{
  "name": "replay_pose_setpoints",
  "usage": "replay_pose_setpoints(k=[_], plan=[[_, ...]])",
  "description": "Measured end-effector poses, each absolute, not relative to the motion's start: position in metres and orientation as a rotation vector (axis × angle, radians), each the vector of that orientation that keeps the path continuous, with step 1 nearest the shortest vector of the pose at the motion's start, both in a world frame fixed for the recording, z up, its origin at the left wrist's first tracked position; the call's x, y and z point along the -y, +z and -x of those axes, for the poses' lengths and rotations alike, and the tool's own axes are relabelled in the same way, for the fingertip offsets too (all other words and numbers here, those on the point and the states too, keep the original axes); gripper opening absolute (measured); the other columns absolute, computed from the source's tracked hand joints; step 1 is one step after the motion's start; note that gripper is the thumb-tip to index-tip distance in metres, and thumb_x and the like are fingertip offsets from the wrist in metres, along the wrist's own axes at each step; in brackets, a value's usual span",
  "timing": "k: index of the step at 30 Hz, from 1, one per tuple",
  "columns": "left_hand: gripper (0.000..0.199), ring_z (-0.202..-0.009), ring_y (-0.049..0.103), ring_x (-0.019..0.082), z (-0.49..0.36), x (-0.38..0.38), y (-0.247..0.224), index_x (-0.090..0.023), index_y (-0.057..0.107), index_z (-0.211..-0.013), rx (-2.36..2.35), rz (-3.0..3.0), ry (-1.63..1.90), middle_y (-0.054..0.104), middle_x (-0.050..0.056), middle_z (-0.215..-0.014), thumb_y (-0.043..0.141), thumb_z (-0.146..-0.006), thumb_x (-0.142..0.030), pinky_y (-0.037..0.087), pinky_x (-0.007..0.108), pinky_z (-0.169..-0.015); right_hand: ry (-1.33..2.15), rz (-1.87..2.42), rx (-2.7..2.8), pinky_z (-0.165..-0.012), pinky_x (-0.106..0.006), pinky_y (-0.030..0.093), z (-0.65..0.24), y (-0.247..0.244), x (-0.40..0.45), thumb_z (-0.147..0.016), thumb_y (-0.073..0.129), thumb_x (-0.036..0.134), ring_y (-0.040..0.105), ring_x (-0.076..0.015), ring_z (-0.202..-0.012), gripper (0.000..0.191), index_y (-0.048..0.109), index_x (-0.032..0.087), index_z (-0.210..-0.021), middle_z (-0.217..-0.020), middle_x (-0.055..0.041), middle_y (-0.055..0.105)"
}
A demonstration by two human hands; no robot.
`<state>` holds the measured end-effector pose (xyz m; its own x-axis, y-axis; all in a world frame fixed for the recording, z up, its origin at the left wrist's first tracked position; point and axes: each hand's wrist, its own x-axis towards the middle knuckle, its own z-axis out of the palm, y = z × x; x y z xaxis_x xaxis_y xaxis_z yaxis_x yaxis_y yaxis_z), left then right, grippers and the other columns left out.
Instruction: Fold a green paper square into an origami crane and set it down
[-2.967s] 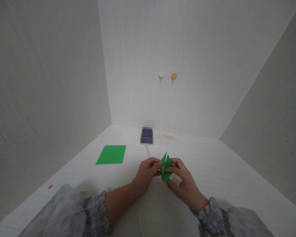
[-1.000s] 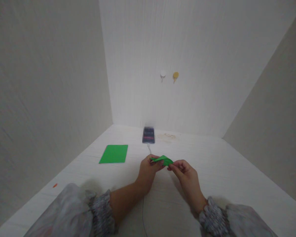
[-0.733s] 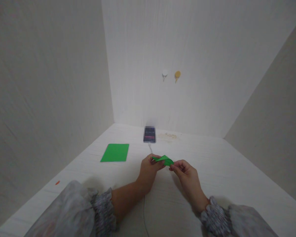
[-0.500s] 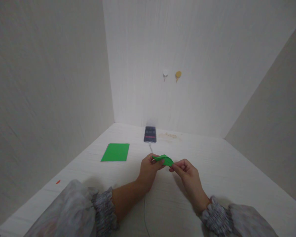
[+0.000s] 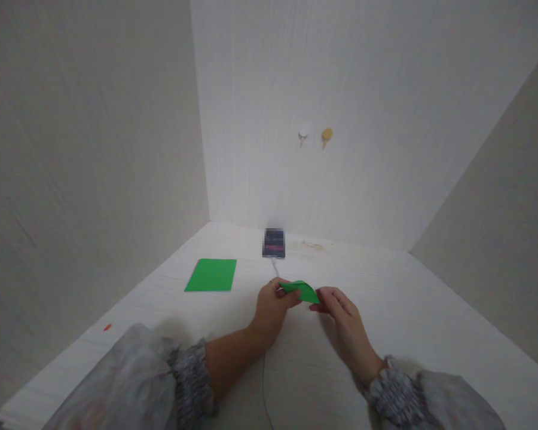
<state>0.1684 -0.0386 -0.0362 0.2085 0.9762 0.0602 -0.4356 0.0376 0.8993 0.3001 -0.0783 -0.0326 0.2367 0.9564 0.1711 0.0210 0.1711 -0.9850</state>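
A folded piece of green paper (image 5: 305, 292) is held up over the white table, its upper edge curved. My left hand (image 5: 271, 307) pinches its left part, with the thumb across the front. My right hand (image 5: 342, 312) is at the paper's right tip, its fingers closed together there; the fingertips are partly hidden behind the tip. To the left, a flat green square sheet (image 5: 211, 275) lies on the table.
A dark phone-like device (image 5: 274, 243), its screen blurred out, lies by the back wall with a white cable (image 5: 264, 388) running toward me. White (image 5: 303, 131) and yellow (image 5: 327, 135) hooks are on the wall. A small red piece (image 5: 107, 327) lies left.
My right hand's thumb and fingers have shifted slightly at the paper's right tip, which now shows more fully. My left hand keeps its hold.
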Motion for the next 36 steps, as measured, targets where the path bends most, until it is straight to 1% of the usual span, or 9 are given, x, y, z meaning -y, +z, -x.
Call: replay_pose_setpoints(k=[3, 6, 12, 17, 21, 26, 32, 34, 36], plan=[[0.020, -0.062, 0.058, 0.013, -0.168, 0.041, -0.035, -0.014, 0.053, -0.069, -0.655, -1.027, 1.190, 0.063, 0.000, -0.066, 0.069, -0.058, -0.019, 0.047, 0.028, -0.065, 0.936, 1.267, 1.231, -0.053, -0.024, 0.040, -0.297, -0.034, 0.077, -0.070, 0.059, 0.040, 0.054, -0.0143, -0.055, 0.024, 0.057, 0.016, -0.065, -0.059, -0.0004, 0.058], [0.021, -0.058, 0.057, 0.012, -0.168, 0.042, -0.034, -0.014, 0.053, -0.069, -0.645, -1.080, 1.149, 0.062, 0.000, -0.062, 0.070, -0.057, -0.018, 0.046, 0.026, -0.061, 0.938, 1.316, 1.272, -0.046, -0.022, 0.036, -0.296, -0.037, 0.076, -0.068, 0.061, 0.038, 0.049, -0.0119, -0.047, 0.023, 0.056, 0.016, -0.062, -0.052, 0.0012, 0.055], [0.018, -0.064, 0.058, 0.013, -0.166, 0.042, -0.031, -0.012, 0.057, -0.069, -0.690, -1.045, 1.109, 0.062, 0.002, -0.067, 0.068, -0.061, -0.024, 0.048, 0.027, -0.066, 1.072, 1.233, 1.153, -0.044, -0.021, 0.033, -0.298, -0.038, 0.076, -0.065, 0.062, 0.034, 0.047, -0.0098, -0.043, 0.021, 0.054, 0.016, -0.058, -0.050, 0.0007, 0.057], [0.021, -0.067, 0.058, 0.014, -0.166, 0.044, -0.027, -0.011, 0.061, -0.072, -0.670, -1.049, 1.094, 0.063, 0.004, -0.071, 0.064, -0.066, -0.031, 0.048, 0.028, -0.069, 1.187, 1.159, 1.038, -0.044, -0.022, 0.032, -0.296, -0.030, 0.080, -0.063, 0.063, 0.031, 0.045, -0.0094, -0.042, 0.020, 0.054, 0.015, -0.056, -0.049, 0.0012, 0.055], [0.026, -0.067, 0.059, 0.014, -0.167, 0.044, -0.028, -0.011, 0.061, -0.071, -0.680, -1.029, 1.102, 0.063, 0.004, -0.070, 0.060, -0.069, -0.037, 0.049, 0.030, -0.069, 1.179, 1.132, 1.041, -0.045, -0.021, 0.032, -0.295, -0.029, 0.082, -0.065, 0.062, 0.026, 0.044, -0.0095, -0.043, 0.017, 0.053, 0.015, -0.055, -0.048, 0.0017, 0.055], [0.033, -0.066, 0.060, 0.015, -0.169, 0.043, -0.029, -0.011, 0.057, -0.070, -0.692, -0.962, 1.124, 0.063, 0.005, -0.069, 0.055, -0.071, -0.044, 0.049, 0.031, -0.067, 1.152, 1.160, 1.057, -0.043, -0.021, 0.032, -0.294, -0.030, 0.081, -0.065, 0.060, 0.027, 0.044, -0.0095, -0.041, 0.016, 0.052, 0.016, -0.055, -0.047, 0.0026, 0.054], [0.031, -0.066, 0.060, 0.015, -0.168, 0.043, -0.024, -0.011, 0.055, -0.076, -0.718, -0.994, 1.120, 0.061, 0.005, -0.070, 0.052, -0.074, -0.042, 0.050, 0.030, -0.064, 1.118, 1.215, 1.062, -0.042, -0.020, 0.030, -0.295, -0.032, 0.080, -0.065, 0.058, 0.025, 0.042, -0.0088, -0.039, 0.017, 0.049, 0.017, -0.054, -0.043, 0.0039, 0.053], [0.029, -0.067, 0.059, 0.015, -0.168, 0.043, -0.025, -0.012, 0.055, -0.083, -0.720, -1.035, 1.107, 0.061, 0.005, -0.073, 0.058, -0.070, -0.038, 0.050, 0.028, -0.062, 1.111, 1.214, 1.072, -0.042, -0.020, 0.030, -0.295, -0.034, 0.079, -0.065, 0.057, 0.024, 0.043, -0.0090, -0.039, 0.016, 0.048, 0.017, -0.054, -0.043, 0.0042, 0.053], [0.033, -0.066, 0.059, 0.014, -0.168, 0.042, -0.027, -0.013, 0.055, -0.088, -0.718, -1.057, 1.089, 0.062, 0.004, -0.075, 0.066, -0.063, -0.031, 0.049, 0.028, -0.061, 1.105, 1.216, 1.090, -0.042, -0.020, 0.030, -0.296, -0.037, 0.078, -0.066, 0.056, 0.023, 0.043, -0.0092, -0.039, 0.015, 0.048, 0.017, -0.054, -0.043, 0.0045, 0.052]])
